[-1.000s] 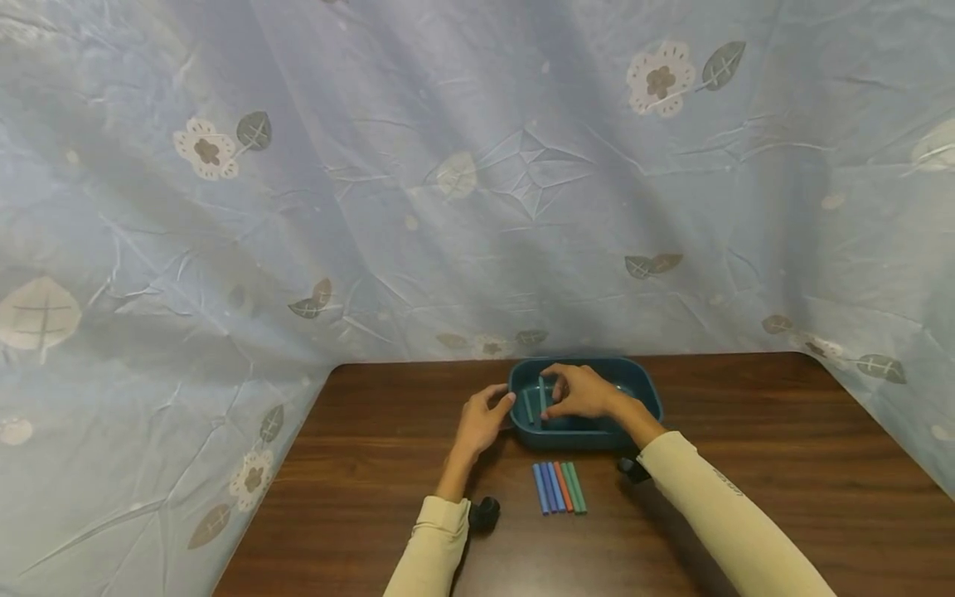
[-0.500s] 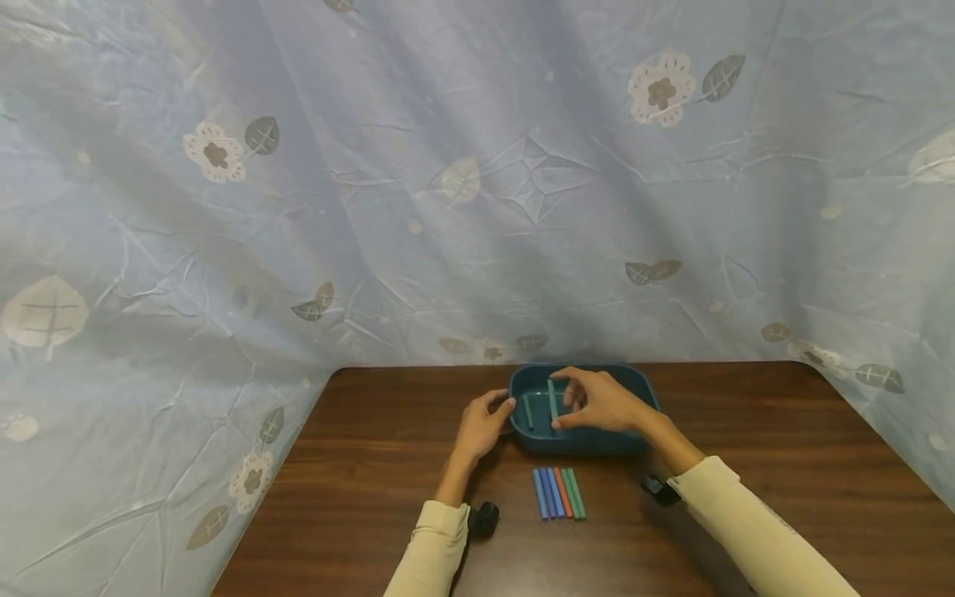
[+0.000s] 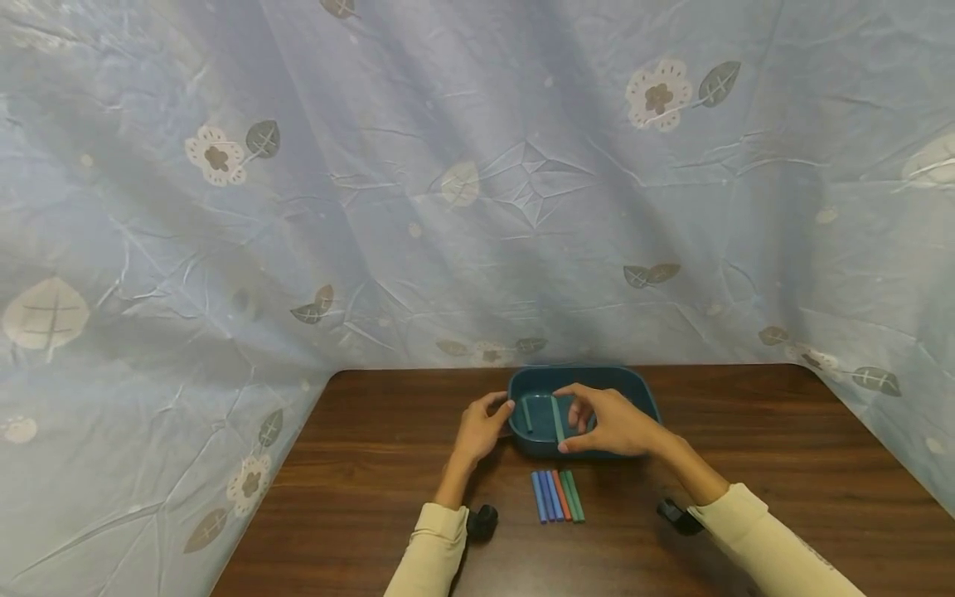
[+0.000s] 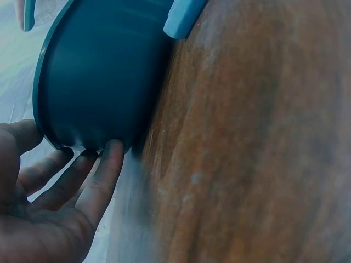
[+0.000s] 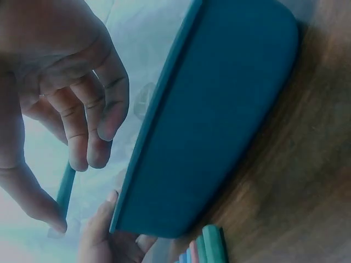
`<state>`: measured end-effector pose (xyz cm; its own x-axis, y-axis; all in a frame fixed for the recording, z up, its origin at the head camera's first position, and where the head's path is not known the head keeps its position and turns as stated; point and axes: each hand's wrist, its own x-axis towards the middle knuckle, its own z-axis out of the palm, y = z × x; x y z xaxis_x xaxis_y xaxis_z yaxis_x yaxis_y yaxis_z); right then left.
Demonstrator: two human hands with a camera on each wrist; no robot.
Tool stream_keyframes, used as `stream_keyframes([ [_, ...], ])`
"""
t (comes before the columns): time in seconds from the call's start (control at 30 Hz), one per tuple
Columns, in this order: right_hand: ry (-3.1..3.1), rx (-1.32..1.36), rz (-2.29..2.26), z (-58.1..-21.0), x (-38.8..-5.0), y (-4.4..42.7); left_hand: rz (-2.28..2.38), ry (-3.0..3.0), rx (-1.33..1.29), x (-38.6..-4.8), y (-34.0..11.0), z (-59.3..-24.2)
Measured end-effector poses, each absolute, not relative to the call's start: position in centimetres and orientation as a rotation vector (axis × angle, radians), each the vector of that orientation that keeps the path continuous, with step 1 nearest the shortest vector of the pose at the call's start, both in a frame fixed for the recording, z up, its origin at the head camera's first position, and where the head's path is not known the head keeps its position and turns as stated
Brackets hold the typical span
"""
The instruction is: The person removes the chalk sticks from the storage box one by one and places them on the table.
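A teal plastic bin (image 3: 539, 448) stands at the back of the table. My left hand (image 3: 477, 431) holds its left end, thumb at the rim and fingertips against the outer wall (image 4: 98, 76). Above the bin's front part, my right hand (image 3: 622, 424) pinches a green chalk-like stick (image 3: 558, 421) by its two ends, between thumb and index finger. Another green stick (image 3: 527, 414) lies in the bin's left part; my right hand hides much of the rest of the interior. In front of the bin several sticks lie side by side: blue ones (image 3: 545, 497), a red one (image 3: 561, 495) and green ones (image 3: 573, 496).
The brown wooden table (image 3: 373, 497) ends at the back against a pale blue floral curtain (image 3: 418, 207), which also hangs at both sides. Black wrist cameras sit by the left sleeve (image 3: 482, 524) and the right sleeve (image 3: 734, 518).
My right hand has moved toward me and slightly right with the green stick, from over the bin's inside to near its front rim. My left hand has stayed at the bin's left end.
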<state>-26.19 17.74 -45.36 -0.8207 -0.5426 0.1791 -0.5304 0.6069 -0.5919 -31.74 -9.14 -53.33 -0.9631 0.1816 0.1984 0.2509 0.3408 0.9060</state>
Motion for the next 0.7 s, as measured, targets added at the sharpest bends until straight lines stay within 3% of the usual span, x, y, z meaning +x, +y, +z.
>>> stream_keyframes([
  [0.7, 2.725, -0.919, -1.158, -47.3, -22.6, 18.9, -1.824, -2.495, -0.413, -31.6, -9.1, -53.3],
])
